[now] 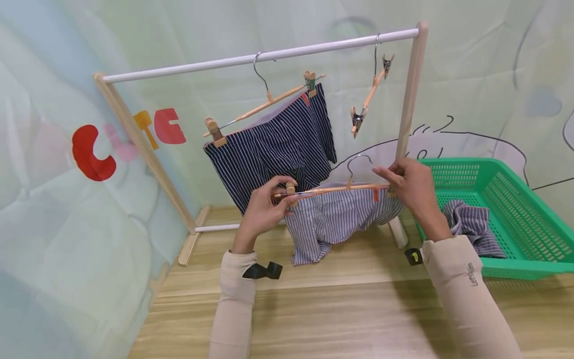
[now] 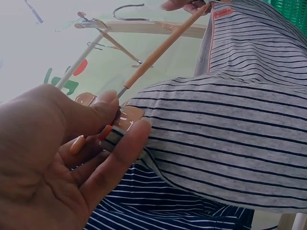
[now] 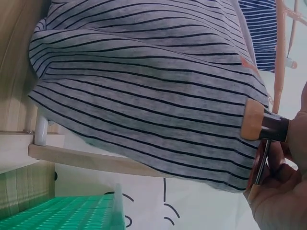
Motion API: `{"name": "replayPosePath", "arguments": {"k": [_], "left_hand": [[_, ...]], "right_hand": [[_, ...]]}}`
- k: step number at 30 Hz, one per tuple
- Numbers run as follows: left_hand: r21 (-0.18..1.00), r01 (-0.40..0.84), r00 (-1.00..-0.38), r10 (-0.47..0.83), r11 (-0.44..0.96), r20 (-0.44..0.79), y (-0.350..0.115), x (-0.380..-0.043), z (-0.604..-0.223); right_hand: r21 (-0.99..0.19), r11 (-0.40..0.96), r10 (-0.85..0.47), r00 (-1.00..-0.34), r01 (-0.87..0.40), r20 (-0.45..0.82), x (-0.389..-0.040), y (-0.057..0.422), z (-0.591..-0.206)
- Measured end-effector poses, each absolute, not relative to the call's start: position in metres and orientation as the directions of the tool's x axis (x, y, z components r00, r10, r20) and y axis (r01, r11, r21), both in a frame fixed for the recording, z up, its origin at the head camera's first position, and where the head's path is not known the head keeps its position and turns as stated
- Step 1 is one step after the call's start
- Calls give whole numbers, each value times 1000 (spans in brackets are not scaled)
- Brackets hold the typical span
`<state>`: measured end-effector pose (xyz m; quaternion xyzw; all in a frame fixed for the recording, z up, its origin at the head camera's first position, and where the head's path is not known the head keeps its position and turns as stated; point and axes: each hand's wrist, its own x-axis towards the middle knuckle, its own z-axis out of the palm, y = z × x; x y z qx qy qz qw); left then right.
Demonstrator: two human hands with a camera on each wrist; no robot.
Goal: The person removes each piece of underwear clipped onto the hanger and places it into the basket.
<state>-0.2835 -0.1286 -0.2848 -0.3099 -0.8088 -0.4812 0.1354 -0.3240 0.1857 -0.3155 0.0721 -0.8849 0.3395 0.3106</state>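
Grey shorts with dark stripes [image 1: 336, 214] hang by the waistband from a clip hanger [image 1: 332, 189], held in front of the rack. My left hand [image 1: 269, 204] pinches the hanger's left end at its clip [image 2: 129, 117], where thumb and fingers close around clip and waistband corner. At the other end, my right hand [image 1: 414, 184] grips the right clip [image 3: 252, 120], which bites the waistband. The hanger's metal hook [image 1: 358, 158] points up, free of the rail. Behind, navy striped shorts [image 1: 278, 144] hang clipped to another hanger [image 1: 264, 105].
A wooden rack with a white rail [image 1: 179, 68] stands on the wood-grain table [image 1: 314, 319]. A bare clip hanger [image 1: 369, 97] hangs at the rail's right. To the right, a green basket [image 1: 529, 199] holds a striped garment [image 1: 475, 229]. A printed cloth [image 1: 54, 224] covers the background.
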Motion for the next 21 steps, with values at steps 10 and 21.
{"name": "replayPosePath", "arguments": {"k": [10,21], "left_hand": [[694,637,-766,379,337,519,-131,-285,-287],[685,647,-758,382,334,529,-132,-286,-288]], "right_hand": [[-556,778,62,-845,-292,531,-321,185,-315],[-545,790,40,-864,-279,502,-317,185,-313]]}}
